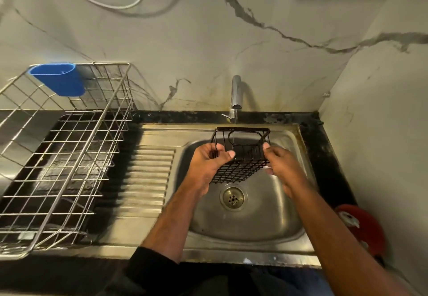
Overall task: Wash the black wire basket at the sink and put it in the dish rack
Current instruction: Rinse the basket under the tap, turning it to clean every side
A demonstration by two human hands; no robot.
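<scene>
The black wire basket (pixel 242 154) hangs over the steel sink (pixel 266 214), tilted with its opening toward the wall. A thin stream of water falls from the chrome tap (pixel 236 94) into it. My left hand (pixel 208 166) grips the basket's left side, thumb inside the rim. On the other side my right hand (pixel 281 163) pinches the right edge. The silver wire dish rack (pixel 62 157) stands on the counter to the left, with nothing on its grid.
A blue plastic cup holder (pixel 58 78) hangs on the rack's back rim. The ribbed drainboard (pixel 148 175) lies between rack and basin. The drain (pixel 232 197) sits below the basket. A red object (pixel 361 228) lies on the counter at the right, by the marble wall corner.
</scene>
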